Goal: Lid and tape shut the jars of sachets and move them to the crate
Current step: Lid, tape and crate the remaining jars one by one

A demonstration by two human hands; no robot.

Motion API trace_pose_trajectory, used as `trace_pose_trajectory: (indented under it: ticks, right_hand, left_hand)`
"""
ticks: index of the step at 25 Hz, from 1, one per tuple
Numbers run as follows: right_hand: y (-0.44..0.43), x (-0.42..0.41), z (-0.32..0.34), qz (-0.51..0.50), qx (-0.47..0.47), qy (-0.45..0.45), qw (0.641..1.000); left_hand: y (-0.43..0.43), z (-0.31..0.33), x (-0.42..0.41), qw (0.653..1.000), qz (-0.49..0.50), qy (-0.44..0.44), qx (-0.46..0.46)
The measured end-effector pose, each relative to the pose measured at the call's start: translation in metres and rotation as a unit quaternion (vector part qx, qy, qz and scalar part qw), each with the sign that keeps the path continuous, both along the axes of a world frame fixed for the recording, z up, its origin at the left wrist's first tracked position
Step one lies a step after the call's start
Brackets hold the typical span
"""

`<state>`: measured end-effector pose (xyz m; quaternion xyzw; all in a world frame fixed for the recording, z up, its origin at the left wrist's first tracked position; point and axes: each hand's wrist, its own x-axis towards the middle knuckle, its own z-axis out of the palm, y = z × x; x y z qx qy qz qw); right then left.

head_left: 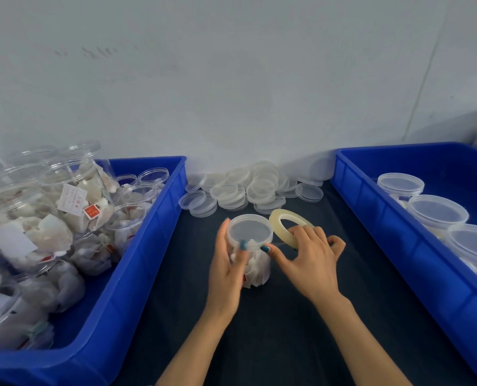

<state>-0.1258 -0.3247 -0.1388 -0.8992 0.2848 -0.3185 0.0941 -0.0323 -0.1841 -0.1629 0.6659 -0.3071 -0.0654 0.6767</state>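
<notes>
On dark cloth (pixel 287 344), left grip (pixel 226 263) holds lidded jar (pixel 257 270), right grip (pixel 309 257) holds tape roll (pixel 280 218); sachet labels (pixel 73 200) illegible.

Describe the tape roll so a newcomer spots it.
On the dark table between the blue crates, the right hand holds the tape roll beside the lidded jar. Unlike the clear lids behind, it is a yellowish open ring.

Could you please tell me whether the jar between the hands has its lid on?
On: the clear lid sits flat on the jar, which the left hand grips.
</notes>
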Motion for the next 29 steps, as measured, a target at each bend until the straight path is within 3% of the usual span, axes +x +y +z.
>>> trace_pose_trajectory:
  ticks: [4,7,11,21,29]
  right_hand:
    - [-0.005,-0.005,-0.001,0.058,0.042,0.003,0.997]
    - [-0.014,-0.013,-0.002,0.106,0.069,0.027,0.992]
    - [-0.027,-0.023,0.003,0.079,0.012,-0.008,0.997]
    - [-0.029,-0.02,0.012,0.067,0.042,-0.005,0.997]
    - [-0.032,-0.02,0.029,0.162,0.23,0.076,0.957]
  left_hand:
    - [-0.007,0.004,0.007,0.991,-0.001,-0.076,0.111]
    - [-0.008,0.006,0.013,0.992,0.017,-0.084,0.095]
    - [-0.004,0.012,0.01,0.992,0.029,-0.103,0.072]
    - [0.003,0.019,0.012,0.996,-0.076,0.013,0.037]
    - [0.012,0.024,0.01,0.984,-0.138,0.108,0.012]
